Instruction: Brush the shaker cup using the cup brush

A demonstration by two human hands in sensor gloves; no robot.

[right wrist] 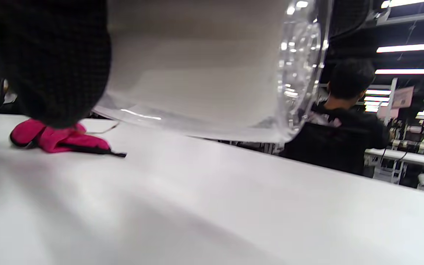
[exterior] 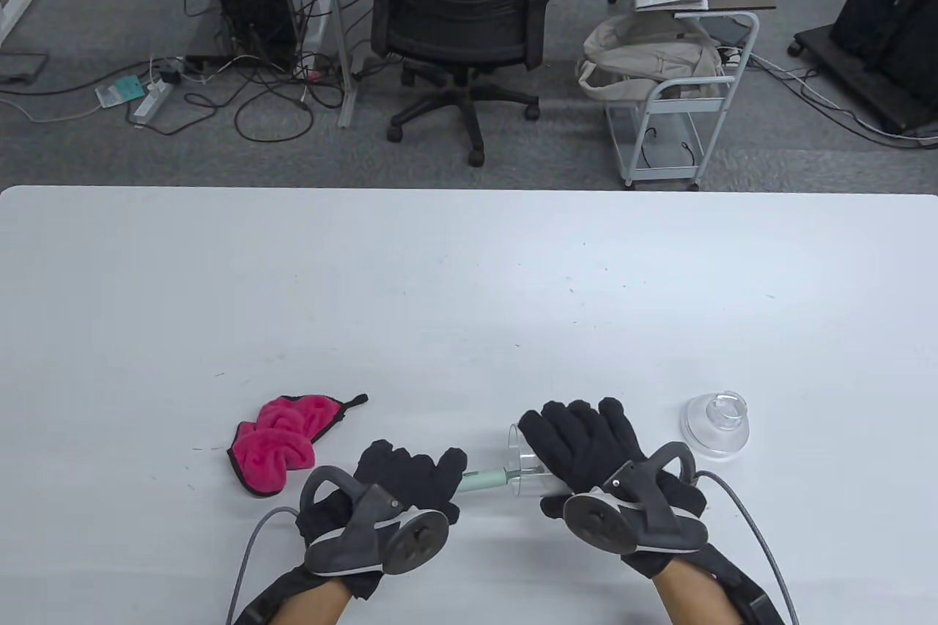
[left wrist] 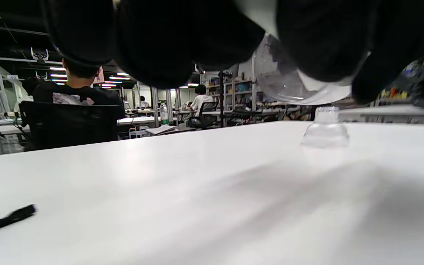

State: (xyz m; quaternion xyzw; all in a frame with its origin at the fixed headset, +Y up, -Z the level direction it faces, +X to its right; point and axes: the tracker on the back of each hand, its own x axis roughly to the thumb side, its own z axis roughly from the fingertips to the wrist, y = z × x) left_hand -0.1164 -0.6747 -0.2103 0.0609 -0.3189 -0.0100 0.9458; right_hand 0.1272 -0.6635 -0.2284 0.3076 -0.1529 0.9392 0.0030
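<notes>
My right hand point(exterior: 586, 453) grips the clear shaker cup point(exterior: 524, 467), held on its side above the table with its open mouth facing left. The cup fills the top of the right wrist view point(right wrist: 204, 73). My left hand point(exterior: 410, 482) grips the pale green handle of the cup brush point(exterior: 484, 482), whose far end reaches into the cup's mouth. The brush head is hidden by my right hand. In the left wrist view the cup point(left wrist: 293, 86) shows between both gloves.
A pink cloth point(exterior: 282, 442) lies left of my left hand, also in the right wrist view point(right wrist: 55, 140). The clear domed lid point(exterior: 717, 426) stands on the table right of my right hand, also in the left wrist view point(left wrist: 325, 129). An office chair point(exterior: 462, 17) stands beyond the table.
</notes>
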